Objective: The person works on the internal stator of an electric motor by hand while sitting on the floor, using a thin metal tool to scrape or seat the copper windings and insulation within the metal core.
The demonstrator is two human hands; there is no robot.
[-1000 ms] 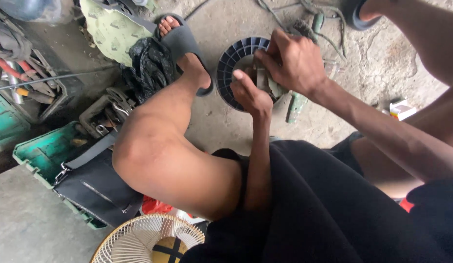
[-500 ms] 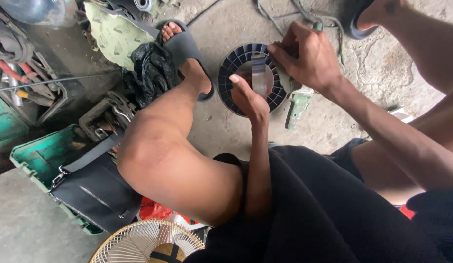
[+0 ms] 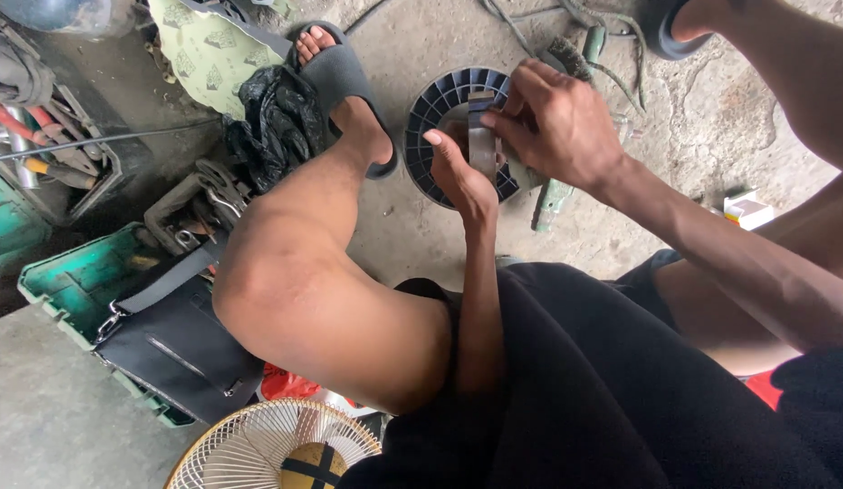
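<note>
My right hand (image 3: 557,122) is curled over the top of a small grey metal piece (image 3: 483,136), fingers and thumb pinching its upper end. My left hand (image 3: 459,177) comes up from below with the thumb raised beside the same piece; I cannot tell how firmly it grips, as the palm faces away. Both hands work directly above a round dark blue fan blade wheel (image 3: 440,104) lying on the concrete floor (image 3: 440,244). Just left of the wheel is my foot in a black sandal (image 3: 344,77). A green-handled tool (image 3: 550,201) lies by the wheel's right edge. Further out sit a black bag (image 3: 172,340) and a cream fan guard (image 3: 272,448).
</note>
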